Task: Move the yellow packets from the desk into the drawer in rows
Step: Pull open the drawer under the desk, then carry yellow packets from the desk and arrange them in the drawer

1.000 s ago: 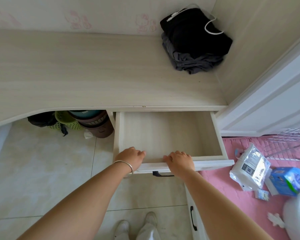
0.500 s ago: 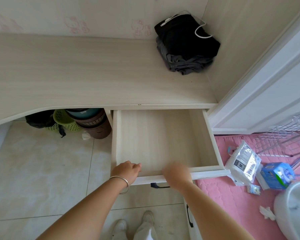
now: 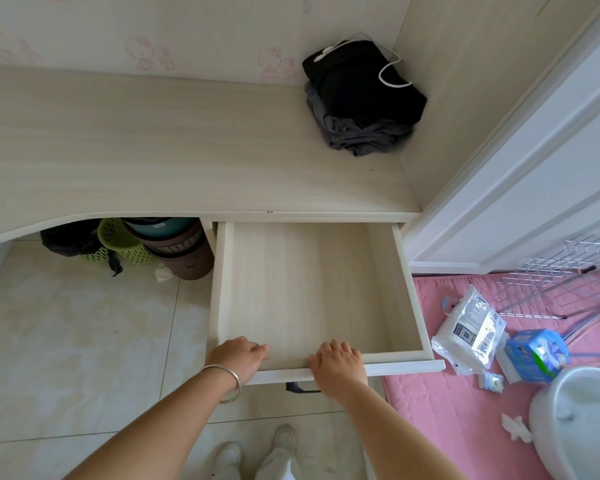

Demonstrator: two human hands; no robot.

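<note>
The pale wood-grain drawer [image 3: 312, 289] stands pulled far out from under the light wooden desk [image 3: 153, 150], its flat bottom bare. Both hands sit on its front edge: the left hand [image 3: 238, 355], with a thin silver bangle [image 3: 227, 379] on the wrist, has its fingers curled over the front panel near the left corner, and the right hand [image 3: 338, 363] grips the same panel just beside it, fingers hooked over the top into the drawer — a dark handle [image 3: 300, 388] shows below the panel between the two wrists. No yellow packets can be seen in this view, neither on the desk nor in the drawer. In the far right corner of the desk lies a folded pile of black and grey cloth [image 3: 361, 102] with a white cable [image 3: 385, 74] looped on top. Under the desk, left of the drawer, stand a green slotted plastic basket [image 3: 118, 242] and stacked brown round tubs [image 3: 184, 252]. To the right, on a pink quilted mat [image 3: 447, 410], lie a white plastic bag with printed labels [image 3: 468, 332] and a blue carton [image 3: 534, 355] just beside it.
</note>
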